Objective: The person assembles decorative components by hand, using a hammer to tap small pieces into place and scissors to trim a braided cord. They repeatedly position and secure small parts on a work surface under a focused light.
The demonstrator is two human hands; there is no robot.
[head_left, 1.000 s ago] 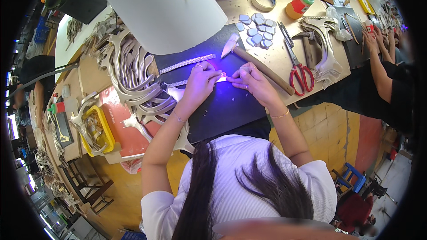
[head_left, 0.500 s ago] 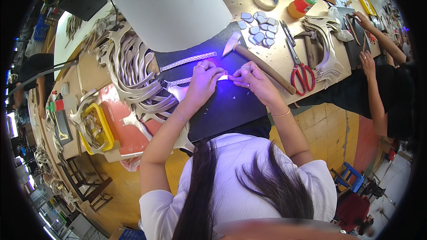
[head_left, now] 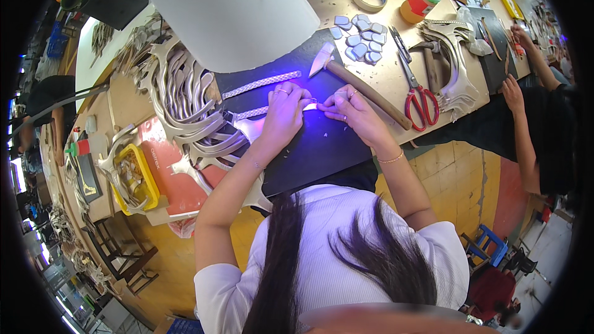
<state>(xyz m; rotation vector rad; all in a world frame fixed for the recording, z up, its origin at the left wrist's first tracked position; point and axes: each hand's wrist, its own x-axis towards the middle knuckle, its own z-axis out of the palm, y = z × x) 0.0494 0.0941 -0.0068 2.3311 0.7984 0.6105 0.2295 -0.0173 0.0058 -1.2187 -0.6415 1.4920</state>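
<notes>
A pale, silvery braided strip (head_left: 257, 112) lies flat across a black mat (head_left: 322, 142) on the bench, running from lower left up toward the right, its right end pinched between the fingertips of both hands beneath a violet glow. A second strip of the same weave (head_left: 261, 85) rests just above it on the mat, roughly parallel and untouched, its right end near the mat's upper edge.

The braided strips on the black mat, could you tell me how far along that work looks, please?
Done, seemingly: one braided strip lies finished-looking on the black mat. In hand: the left hand and right hand pinch a second strip at its end. Left, apparently: a pile of silver cut-outs beside the mat and grey pieces by the hammer.
</notes>
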